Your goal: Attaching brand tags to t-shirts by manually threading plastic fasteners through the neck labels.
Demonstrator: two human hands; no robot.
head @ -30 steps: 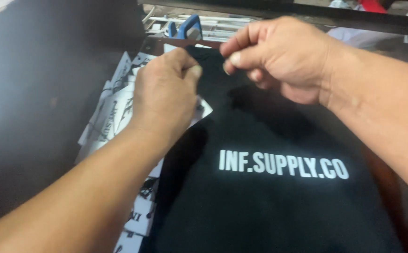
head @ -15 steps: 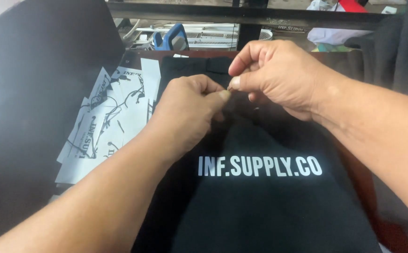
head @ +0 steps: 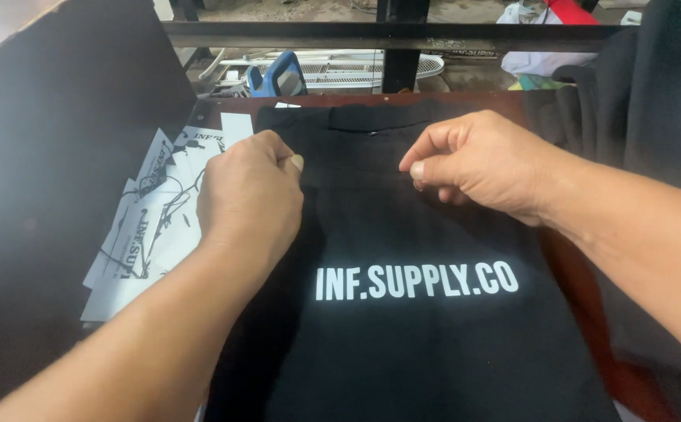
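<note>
A black garment [head: 403, 344] with a line of white printed lettering lies flat on a reddish-brown board [head: 591, 312] in front of me. My left hand [head: 250, 195] pinches the fabric near the upper left of the garment, thumb against curled fingers. My right hand [head: 481, 164] pinches the fabric near the upper middle, a hand's width to the right of the left one. Both hands rest on the cloth above the lettering.
A pile of white printed transfer sheets [head: 149, 234] lies left of the garment. A large dark panel [head: 51, 156] fills the left side. A black metal bar [head: 403, 35] runs across the back, with a blue tool [head: 278, 78] behind it. Dark cloth [head: 645, 101] hangs at the right.
My hands were close together at the garment's top; now they have drawn apart sideways and lie lower on the cloth. The view has shifted so the garment sits more central.
</note>
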